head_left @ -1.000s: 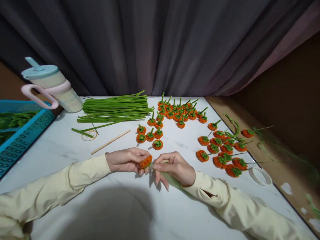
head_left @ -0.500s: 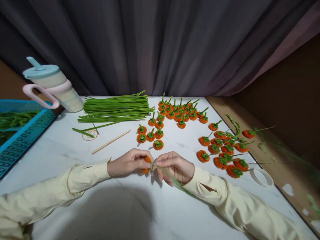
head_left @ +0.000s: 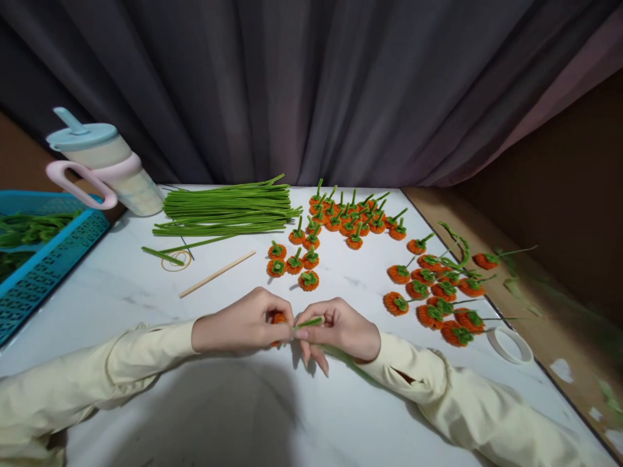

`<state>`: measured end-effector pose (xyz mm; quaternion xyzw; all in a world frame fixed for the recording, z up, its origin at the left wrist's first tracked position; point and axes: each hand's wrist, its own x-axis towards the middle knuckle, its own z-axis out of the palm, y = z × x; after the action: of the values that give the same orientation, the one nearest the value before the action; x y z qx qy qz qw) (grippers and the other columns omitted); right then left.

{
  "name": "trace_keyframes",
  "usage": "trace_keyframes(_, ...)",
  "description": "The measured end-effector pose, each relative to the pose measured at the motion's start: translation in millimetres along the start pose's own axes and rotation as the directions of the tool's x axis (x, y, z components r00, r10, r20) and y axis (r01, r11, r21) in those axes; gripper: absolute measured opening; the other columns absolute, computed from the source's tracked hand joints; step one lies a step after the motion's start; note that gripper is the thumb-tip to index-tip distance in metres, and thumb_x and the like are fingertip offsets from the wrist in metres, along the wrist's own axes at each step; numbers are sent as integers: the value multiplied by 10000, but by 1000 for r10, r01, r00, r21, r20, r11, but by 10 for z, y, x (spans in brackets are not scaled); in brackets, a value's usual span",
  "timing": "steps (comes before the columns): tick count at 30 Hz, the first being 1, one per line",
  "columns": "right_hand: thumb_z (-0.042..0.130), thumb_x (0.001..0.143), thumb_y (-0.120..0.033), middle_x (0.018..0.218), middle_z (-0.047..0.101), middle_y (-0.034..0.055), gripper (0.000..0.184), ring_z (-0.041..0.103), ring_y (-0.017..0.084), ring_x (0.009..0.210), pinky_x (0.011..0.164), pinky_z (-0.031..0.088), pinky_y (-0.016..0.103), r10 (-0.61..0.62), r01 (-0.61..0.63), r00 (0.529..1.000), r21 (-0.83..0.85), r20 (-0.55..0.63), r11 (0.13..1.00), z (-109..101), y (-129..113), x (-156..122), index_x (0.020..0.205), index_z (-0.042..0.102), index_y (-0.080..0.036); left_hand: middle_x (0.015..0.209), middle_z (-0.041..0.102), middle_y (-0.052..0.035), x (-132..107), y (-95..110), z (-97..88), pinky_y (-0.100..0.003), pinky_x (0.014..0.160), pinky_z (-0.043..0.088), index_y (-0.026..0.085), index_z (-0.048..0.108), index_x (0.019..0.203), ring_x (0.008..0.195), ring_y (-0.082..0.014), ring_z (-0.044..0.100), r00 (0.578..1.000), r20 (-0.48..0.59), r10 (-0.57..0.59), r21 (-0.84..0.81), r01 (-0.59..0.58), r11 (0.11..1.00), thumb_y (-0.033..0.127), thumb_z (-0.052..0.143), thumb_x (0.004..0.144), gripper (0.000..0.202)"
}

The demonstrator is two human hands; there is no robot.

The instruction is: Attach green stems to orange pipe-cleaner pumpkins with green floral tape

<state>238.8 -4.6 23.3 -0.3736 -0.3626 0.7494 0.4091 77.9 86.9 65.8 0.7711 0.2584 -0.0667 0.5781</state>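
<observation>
My left hand (head_left: 253, 321) is closed around a small orange pumpkin (head_left: 278, 320) of fuzzy pipe cleaner, mostly covered by the fingers. Fingertip to fingertip with it, my right hand (head_left: 341, 327) pinches a strip of pale green tape (head_left: 353, 364) that trails beneath the palm towards the sleeve. A short green stem (head_left: 310, 322) points right from between the two hands. Exactly where the tape meets the stem is hidden by the fingers. Just beyond the hands lies another orange pumpkin (head_left: 308, 280) with a green top.
Several stemmed pumpkins (head_left: 348, 224) cluster at the back, and others with thin wire stems (head_left: 431, 316) lie right, near a white tape ring (head_left: 510, 345). Green pipe cleaners (head_left: 226, 211), a wooden stick (head_left: 217, 274), a tumbler (head_left: 104, 165) and a blue basket (head_left: 58, 253) are left.
The green stem now shows between the hands, pointing right. My left hand has turned slightly, hiding more of the pumpkin, and the tape has dropped lower behind my right hand.
</observation>
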Motion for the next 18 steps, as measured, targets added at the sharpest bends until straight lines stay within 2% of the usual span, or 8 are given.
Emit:
trace_keyframes(3, 635, 757, -371, 528, 609, -2, 276, 512, 63, 341, 355, 425, 161, -63, 54, 997, -226, -33, 973, 30, 27, -46, 779, 585, -101, 532, 551, 7, 8, -12, -32, -176, 466, 342, 114, 601, 627, 481, -83, 451, 993, 110, -36, -159, 53, 986, 228, 512, 697, 160)
trace_keyframes(6, 529, 843, -318, 509, 584, -9, 229, 507, 53, 359, 390, 434, 153, -237, 198, 972, -539, -3, 819, 48, 26, -86, 801, 603, -105, 533, 583, -7, 27, -29, -65, -190, 509, 391, 111, 619, 620, 499, -98, 497, 984, 173, -31, -283, 80, 956, 190, 508, 679, 149)
trace_keyframes(8, 457, 886, -258, 514, 585, -1, 225, 530, 64, 400, 433, 447, 161, -413, 343, 905, -745, 99, 572, 51, 25, -104, 836, 614, -104, 529, 599, -21, 40, -40, -80, -204, 530, 407, 105, 634, 609, 498, -107, 508, 979, 200, -48, -356, 118, 927, 179, 498, 672, 167)
trace_keyframes(10, 388, 913, -200, 552, 598, 20, 238, 556, 85, 460, 469, 448, 182, -550, 442, 793, -868, 262, 225, 48, 43, -117, 893, 602, -98, 525, 607, -33, 54, -56, -89, -209, 536, 409, 104, 643, 590, 502, -114, 511, 973, 213, -92, -418, 176, 891, 183, 500, 661, 178)
trace_keyframes(12, 328, 926, -157, 575, 594, 31, 250, 557, 102, 492, 468, 428, 202, -593, 454, 695, -888, 406, -75, 42, 78, -126, 945, 569, -90, 520, 606, -32, 67, -74, -93, -197, 516, 394, 111, 643, 570, 512, -115, 507, 964, 222, -149, -454, 237, 859, 191, 517, 643, 167)
trace_keyframes(13, 306, 928, -141, 574, 586, 30, 253, 550, 106, 491, 457, 415, 208, -593, 444, 667, -880, 451, -169, 38, 96, -131, 964, 550, -87, 518, 604, -29, 73, -81, -96, -192, 504, 385, 115, 642, 565, 515, -114, 504, 958, 229, -170, -456, 260, 851, 192, 522, 638, 161)
trace_keyframes(16, 283, 927, -128, 566, 576, 29, 256, 535, 107, 481, 440, 398, 212, -584, 442, 647, -865, 490, -236, 38, 120, -147, 981, 529, -83, 526, 604, -30, 71, -67, -112, -196, 509, 388, 114, 645, 578, 515, -116, 505, 952, 274, -137, -408, 245, 880, 195, 490, 672, 199)
trace_keyframes(18, 302, 929, -166, 582, 596, 37, 264, 551, 100, 496, 468, 424, 201, -582, 456, 702, -887, 412, -78, 51, 101, -149, 940, 556, -96, 559, 613, -31, 46, -26, -121, -206, 554, 409, 113, 650, 619, 536, -120, 519, 960, 267, -84, -287, 162, 944, 206, 450, 728, 245)
